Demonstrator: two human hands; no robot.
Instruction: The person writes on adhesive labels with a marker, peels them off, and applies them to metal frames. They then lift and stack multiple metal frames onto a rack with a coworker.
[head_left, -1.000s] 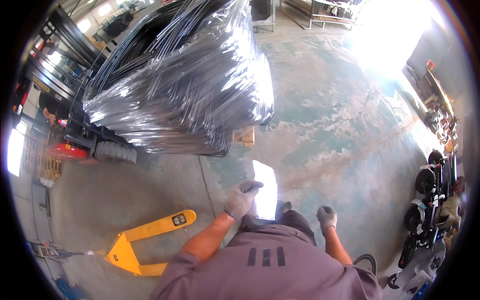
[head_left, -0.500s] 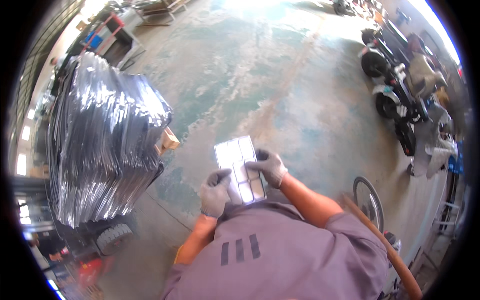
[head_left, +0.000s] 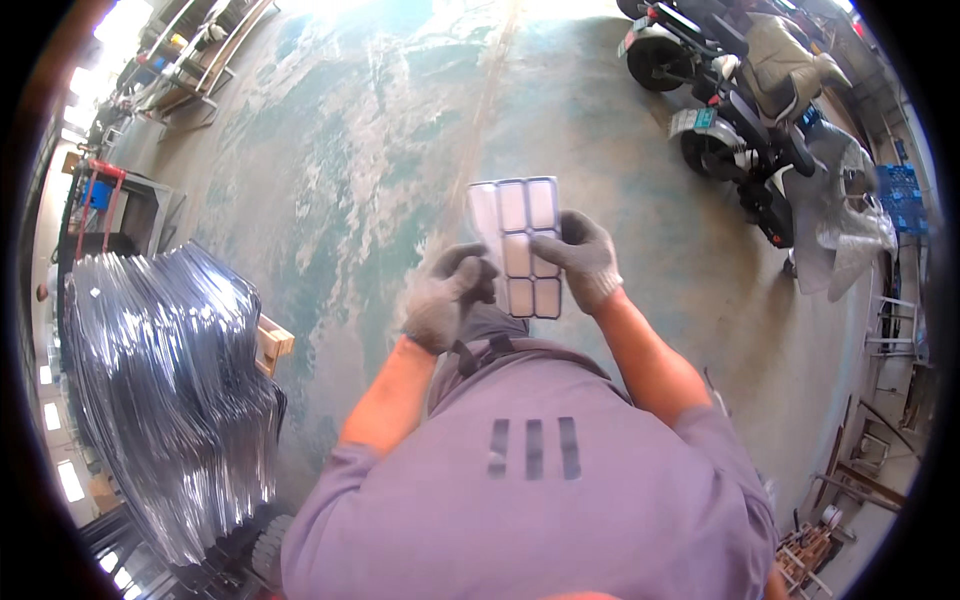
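White label sheets (head_left: 515, 210), printed with blue-bordered rounded rectangles, stand up in front of my chest. My right hand (head_left: 590, 262), in a grey knit glove, grips them at the right edge, its thumb lying across the front. The sheets are slightly fanned, with a paler strip showing along the left side. My left hand (head_left: 445, 300), gloved the same way, is closed beside their left edge. Its thumb and fingers are curled together, and whether a sheet edge is pinched between them is hidden.
On the left stands a tall stack of shiny dark wrapped sheets (head_left: 175, 390), with a wooden block (head_left: 273, 340) at its side. Parked scooters (head_left: 715, 140) and a silvery cover (head_left: 835, 210) are at the right. A metal rack (head_left: 195, 60) stands far left.
The label sheets sit higher in view and no longer glare. My left hand has shifted from the sheets' lower front to beside their left edge. My view has turned.
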